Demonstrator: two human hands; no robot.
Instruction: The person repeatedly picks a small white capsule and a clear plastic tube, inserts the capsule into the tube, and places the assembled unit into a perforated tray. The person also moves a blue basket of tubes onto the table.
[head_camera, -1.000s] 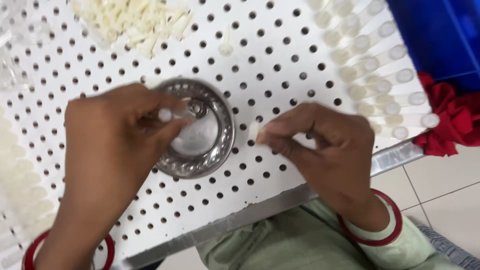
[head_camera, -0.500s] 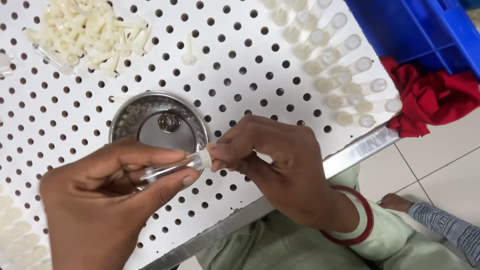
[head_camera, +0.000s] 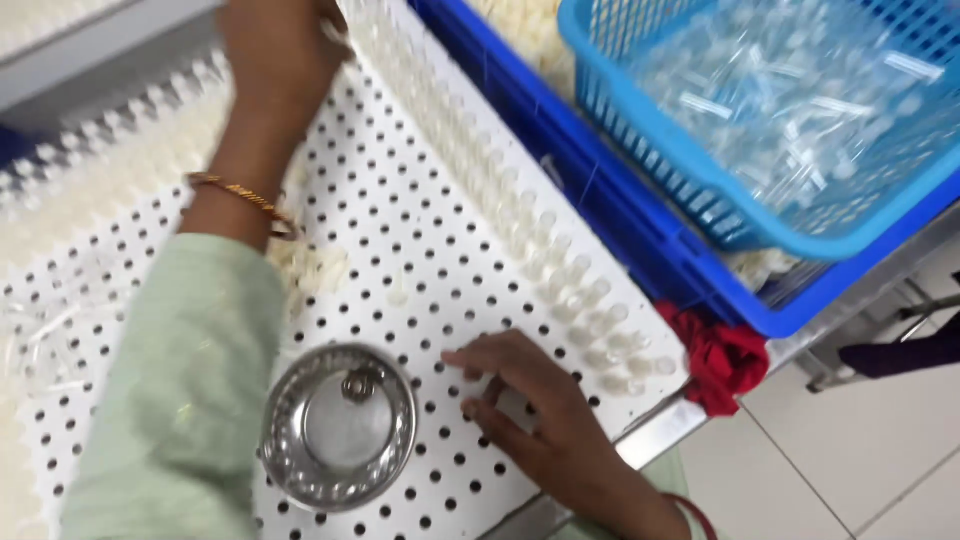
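My left hand (head_camera: 280, 60) is stretched out to the far end of the white perforated board (head_camera: 420, 200), close to rows of small clear tubes (head_camera: 560, 270) standing in its holes. It is blurred and seen from the back, so whatever it holds is hidden. My right hand (head_camera: 530, 410) rests on the board near its front edge, fingers spread, holding nothing. A round steel bowl (head_camera: 340, 425) sits just left of that hand, under my left sleeve. A small pile of white caps (head_camera: 315, 270) lies beside my left forearm.
A dark blue crate (head_camera: 640, 230) runs along the board's right side, with a light blue basket (head_camera: 760, 110) of clear tubes on top. A red cloth (head_camera: 725, 360) lies at the board's near right corner. More tubes stand at the far left (head_camera: 100, 190).
Both hands were joined on a clear tube near the bowl. Now my left arm has reached to the far end of the board, and my right hand lies flat on it.
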